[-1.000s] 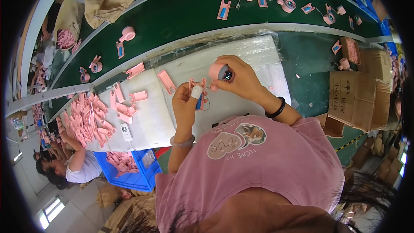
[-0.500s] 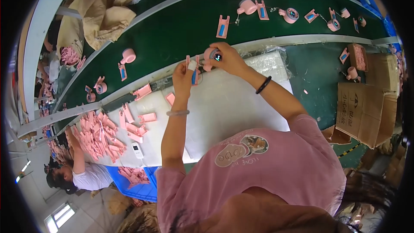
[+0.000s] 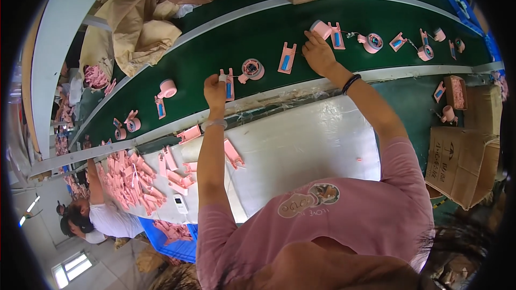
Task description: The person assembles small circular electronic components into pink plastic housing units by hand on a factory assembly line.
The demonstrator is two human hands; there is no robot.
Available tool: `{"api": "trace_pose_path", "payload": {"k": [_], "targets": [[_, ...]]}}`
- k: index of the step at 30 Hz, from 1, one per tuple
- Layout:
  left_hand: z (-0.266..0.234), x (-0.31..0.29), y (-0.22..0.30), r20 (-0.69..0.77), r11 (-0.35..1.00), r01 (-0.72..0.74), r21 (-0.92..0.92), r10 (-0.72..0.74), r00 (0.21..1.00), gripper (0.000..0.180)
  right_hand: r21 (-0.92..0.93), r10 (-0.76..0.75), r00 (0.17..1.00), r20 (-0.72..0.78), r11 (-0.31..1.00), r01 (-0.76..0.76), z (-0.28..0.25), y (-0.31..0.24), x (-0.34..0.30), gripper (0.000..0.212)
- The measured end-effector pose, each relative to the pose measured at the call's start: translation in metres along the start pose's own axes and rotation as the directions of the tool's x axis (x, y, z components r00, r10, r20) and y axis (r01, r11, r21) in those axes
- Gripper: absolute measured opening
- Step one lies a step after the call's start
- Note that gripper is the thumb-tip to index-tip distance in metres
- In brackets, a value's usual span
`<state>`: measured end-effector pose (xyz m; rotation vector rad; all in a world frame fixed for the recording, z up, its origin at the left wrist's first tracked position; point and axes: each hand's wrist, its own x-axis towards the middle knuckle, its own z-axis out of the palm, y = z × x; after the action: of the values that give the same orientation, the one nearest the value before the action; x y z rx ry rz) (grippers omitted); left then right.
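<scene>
My left hand [image 3: 215, 94] is closed at the edge of a pink handle shell [image 3: 230, 87] with a blue cylindrical cell in it. Something white shows at its thumb tip. A wire joins that shell to a round pink housing [image 3: 251, 70], which lies face up on the green belt with its inner parts showing. Farther right, my right hand [image 3: 321, 58] reaches over the belt, fingers closed on another round pink housing [image 3: 321, 29]. Beside that housing lies its handle shell [image 3: 336, 36] with a blue cell. Another such shell [image 3: 287, 58] rests between my hands.
More wired pink units [image 3: 371, 43] line the belt [image 3: 193, 59]. A heap of pink shells [image 3: 129, 180] and a small white device [image 3: 180, 204] lie on the left of the pale worktable [image 3: 301, 145]. A co-worker [image 3: 110, 217] is at the left. Cardboard boxes [image 3: 457, 161] stand right.
Both hands have moved forward over the belt. The housing from my right hand now lies on the belt, and that hand has gone right to another housing.
</scene>
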<state>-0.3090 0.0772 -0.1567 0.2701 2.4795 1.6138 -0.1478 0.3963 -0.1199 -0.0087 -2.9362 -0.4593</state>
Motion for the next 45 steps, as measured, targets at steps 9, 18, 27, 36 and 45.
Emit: {"api": "trace_pose_path", "payload": {"k": [9, 18, 27, 36, 45], "targets": [[0.002, -0.108, 0.077, 0.008, 0.856, -0.493, 0.155, 0.498, 0.867, 0.034, 0.206, -0.067, 0.998, 0.012, 0.977, 0.063, -0.013, -0.005, -0.013, 0.019], [-0.010, -0.210, 0.126, 0.355, 0.817, -0.571, 0.083, 0.511, 0.783, 0.070, 0.803, -0.350, 0.896, 0.273, -0.430, -0.413, -0.144, -0.072, -0.078, 0.015], [-0.038, -0.276, 0.159, 0.379, 0.795, -0.606, -0.039, 0.573, 0.727, 0.074, 0.573, -0.563, 0.818, 0.115, -0.635, -0.518, -0.204, -0.093, -0.131, 0.026], [-0.056, -0.294, 0.156, 0.619, 0.862, 0.065, -0.503, 0.307, 0.723, 0.061, 0.729, -0.633, 0.772, 0.064, -0.498, -0.469, -0.236, -0.097, -0.150, 0.019], [-0.064, -0.311, 0.166, 0.374, 0.993, -0.090, -0.078, 0.113, 0.920, 0.055, 0.840, -0.144, 0.980, -0.139, 0.507, 0.193, -0.271, -0.120, -0.172, 0.012]]}}
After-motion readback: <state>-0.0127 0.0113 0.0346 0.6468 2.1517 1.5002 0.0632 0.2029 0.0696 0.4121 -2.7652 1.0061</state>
